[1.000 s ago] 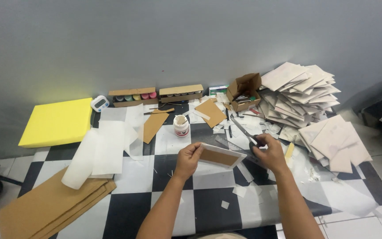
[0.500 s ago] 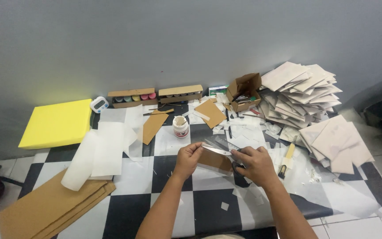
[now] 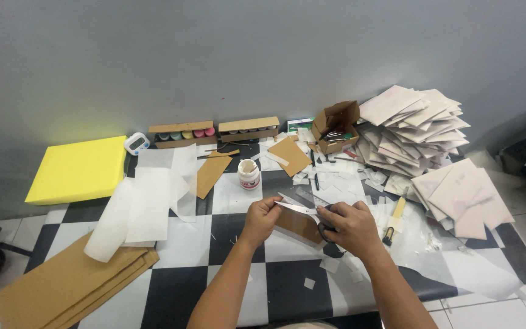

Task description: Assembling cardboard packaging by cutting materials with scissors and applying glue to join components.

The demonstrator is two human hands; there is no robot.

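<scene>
My left hand pinches the left end of a small brown cardboard piece with a strip of clear film along its top edge, just above the black-and-white checkered surface. My right hand grips dark-handled scissors. Their silver blades point left along the top edge of the piece, with the tips close to my left fingers. The scissor handles are mostly hidden inside my right fist.
A white glue jar stands behind my hands. At the left are translucent sheets, stacked brown cardboard and a yellow foam block. A heap of paper envelopes, an open box and a yellow-handled knife lie at the right.
My right hand has come in from the right with the scissors, bringing the blades down onto the top edge of the cardboard piece. My left hand stays on the piece.
</scene>
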